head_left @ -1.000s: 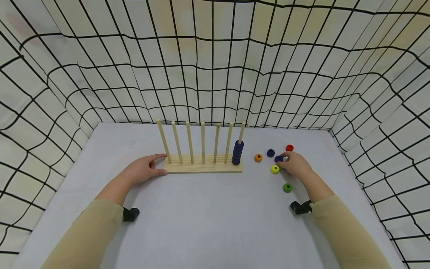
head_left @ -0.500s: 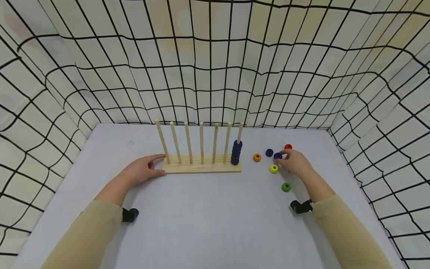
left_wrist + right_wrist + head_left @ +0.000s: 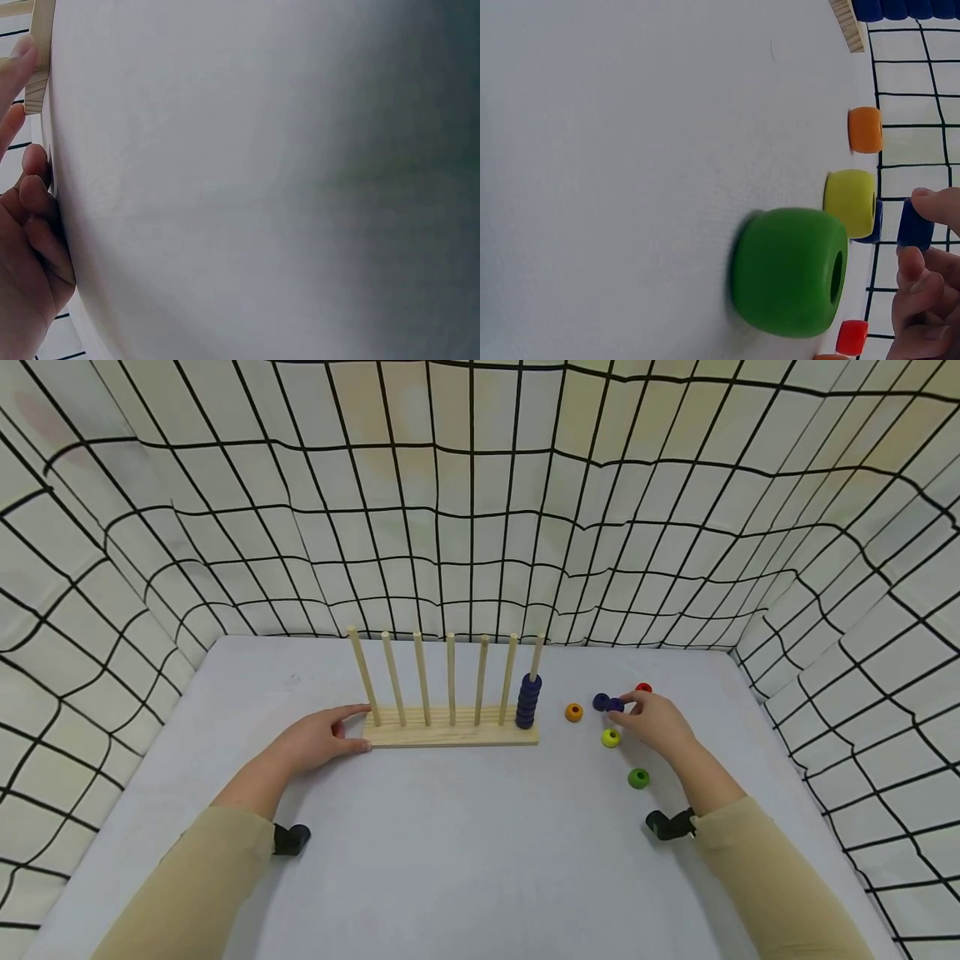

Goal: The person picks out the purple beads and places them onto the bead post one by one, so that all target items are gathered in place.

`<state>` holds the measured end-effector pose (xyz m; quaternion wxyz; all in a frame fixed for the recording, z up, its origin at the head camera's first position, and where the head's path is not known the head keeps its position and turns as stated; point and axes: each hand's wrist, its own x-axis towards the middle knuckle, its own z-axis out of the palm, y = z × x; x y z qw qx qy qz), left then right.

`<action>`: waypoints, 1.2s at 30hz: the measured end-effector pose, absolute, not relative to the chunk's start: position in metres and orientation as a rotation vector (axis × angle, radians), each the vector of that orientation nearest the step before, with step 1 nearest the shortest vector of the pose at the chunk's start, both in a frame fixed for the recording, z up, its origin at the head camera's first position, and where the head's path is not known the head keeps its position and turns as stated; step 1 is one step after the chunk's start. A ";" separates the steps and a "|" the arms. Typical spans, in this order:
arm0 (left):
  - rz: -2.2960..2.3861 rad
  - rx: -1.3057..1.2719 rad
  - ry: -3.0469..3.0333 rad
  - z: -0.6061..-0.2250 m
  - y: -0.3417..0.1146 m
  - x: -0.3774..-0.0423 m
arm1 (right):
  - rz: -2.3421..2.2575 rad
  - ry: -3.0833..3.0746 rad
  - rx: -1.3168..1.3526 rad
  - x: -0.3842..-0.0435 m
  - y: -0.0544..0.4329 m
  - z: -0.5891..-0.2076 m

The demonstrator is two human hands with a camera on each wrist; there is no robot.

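A wooden peg rack [image 3: 450, 737] stands on the white table, with several upright pegs in a row. Dark blue beads [image 3: 528, 702] are stacked on its rightmost peg; the other pegs are bare. My left hand [image 3: 311, 743] grips the left end of the base, thumb at the front and a finger at the back. Between thumb and finger, my right hand [image 3: 662, 725] pinches a dark blue bead [image 3: 916, 225], held off the table in the right wrist view. Another blue bead [image 3: 601, 702] lies just left of it.
Near my right hand lie an orange bead [image 3: 573, 712], a yellow bead [image 3: 611, 738], a green bead [image 3: 638, 778] and a partly hidden red bead [image 3: 643, 687]. Black netting [image 3: 472, 539] over white walls surrounds the table [image 3: 450, 852] at the back and sides.
The right hand has taken the blue bead between thumb and finger and shifted it slightly up and left. The left hand and the rack stay in place.
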<state>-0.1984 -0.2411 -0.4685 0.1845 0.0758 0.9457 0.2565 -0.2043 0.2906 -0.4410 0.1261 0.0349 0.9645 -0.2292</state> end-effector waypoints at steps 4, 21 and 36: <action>0.725 0.216 2.665 -0.468 -0.241 -0.199 | -0.679 2.834 0.087 -0.202 0.288 -0.439; 0.708 0.213 2.664 -0.465 -0.240 -0.198 | -0.758 2.927 0.026 -0.191 0.271 -0.428; 0.708 0.214 2.661 -0.465 -0.240 -0.198 | -0.791 2.971 -0.031 -0.184 0.252 -0.420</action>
